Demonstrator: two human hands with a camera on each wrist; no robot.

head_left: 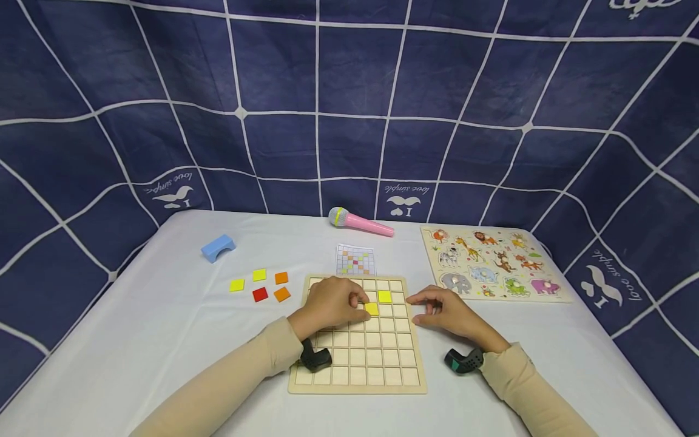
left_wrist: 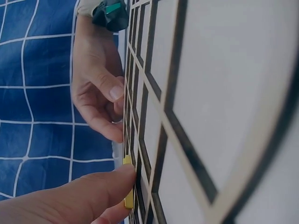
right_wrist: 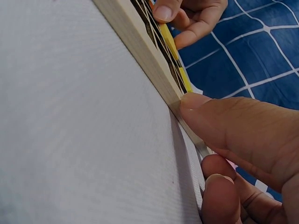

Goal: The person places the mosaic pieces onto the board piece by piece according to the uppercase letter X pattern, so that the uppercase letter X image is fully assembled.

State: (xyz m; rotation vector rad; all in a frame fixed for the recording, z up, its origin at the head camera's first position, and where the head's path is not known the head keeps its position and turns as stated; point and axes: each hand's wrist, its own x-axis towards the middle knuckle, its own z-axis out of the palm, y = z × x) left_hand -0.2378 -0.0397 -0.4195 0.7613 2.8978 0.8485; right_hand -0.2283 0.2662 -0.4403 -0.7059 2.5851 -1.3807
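Beige sleeves (head_left: pixel 218 385) – 2 black cameras (head_left: pixel 318 360)

The pale square wooden grid board (head_left: pixel 357 376) is showing a smooth matt finish, the flat yellow square tiles (head_left: pixel 384 297) are looking smooth, the white woven tablecloth (head_left: pixel 109 340) is looking matt, and the pink-handled, plastic-looking microphone (head_left: pixel 368 226) is showing a rough-looking grey head.

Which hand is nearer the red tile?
Left. The left hand is over the grid board, right of the red tile; the right hand is farther, by the board's right edge.
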